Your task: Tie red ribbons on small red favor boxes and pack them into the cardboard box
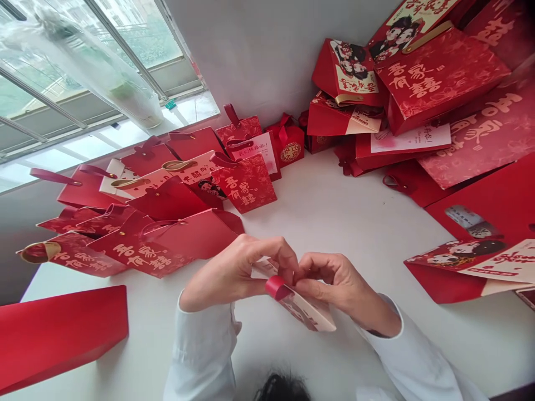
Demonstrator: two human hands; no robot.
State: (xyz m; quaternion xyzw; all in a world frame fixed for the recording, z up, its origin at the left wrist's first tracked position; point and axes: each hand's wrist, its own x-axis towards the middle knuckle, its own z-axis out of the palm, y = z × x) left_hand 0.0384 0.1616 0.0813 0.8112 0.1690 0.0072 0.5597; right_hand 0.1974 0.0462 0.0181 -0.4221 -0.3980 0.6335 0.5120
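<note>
Head view: left hand [238, 269] and right hand [340, 287] are curled, fingertips pinching a red ribbon loop [276, 287] on a small red-and-cream paper gift bag [303, 307] above a white table [317, 223]. Left of that bag, handled red bags [142, 250] lie clustered; right of it, further red gift bags [443, 78] lie heaped, apparently still to be handled.

A packing room (red gift bags [243, 182])

Red gift bags [243, 184] in heaps, white table [330, 217], window [50, 100], clear plastic bag [100, 72]
</note>
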